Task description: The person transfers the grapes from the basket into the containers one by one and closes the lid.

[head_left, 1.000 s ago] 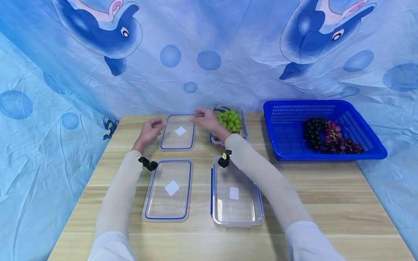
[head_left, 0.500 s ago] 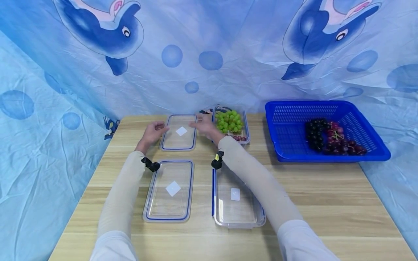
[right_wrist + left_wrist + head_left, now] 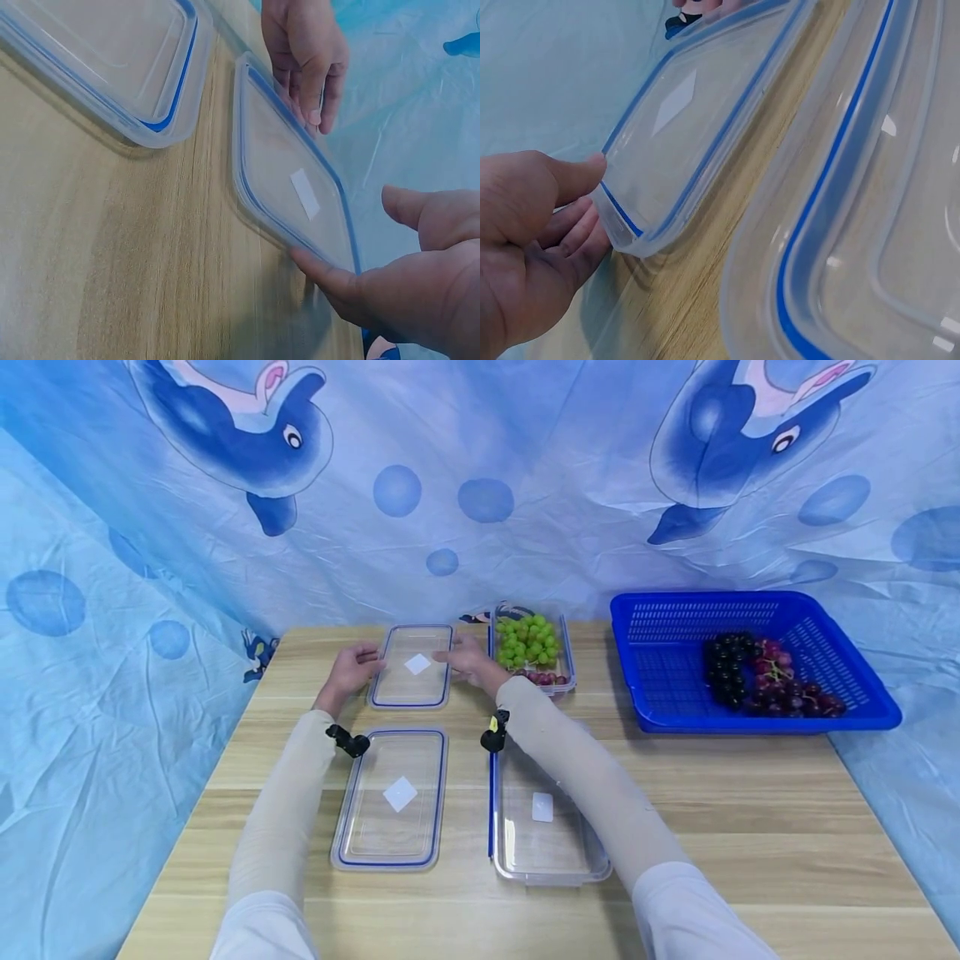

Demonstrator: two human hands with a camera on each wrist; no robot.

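Note:
My left hand point(image 3: 352, 668) is at the left edge of a small clear lid point(image 3: 405, 685) with a blue seal and a white square sticker. In the left wrist view its thumb lies on the lid's rim and its fingers are under the edge, pinching it. My right hand point(image 3: 468, 660) is at the lid's right side. In the right wrist view one extended digit touches the rim, while another stands apart from it. Beside that hand, a clear box point(image 3: 567, 660) holds green grapes point(image 3: 528, 642) and red grapes point(image 3: 543, 678).
A larger clear lid point(image 3: 390, 827) lies in front of the small one. To its right stands a clear box point(image 3: 551, 852), partly covered by my right forearm. A blue basket point(image 3: 660, 652) at the right holds black grapes point(image 3: 727, 668) and dark red grapes point(image 3: 795, 697). A printed curtain hangs behind.
My right hand has moved down from beside the grape box to the small lid's right edge. My left hand has come slightly right and down onto its left edge.

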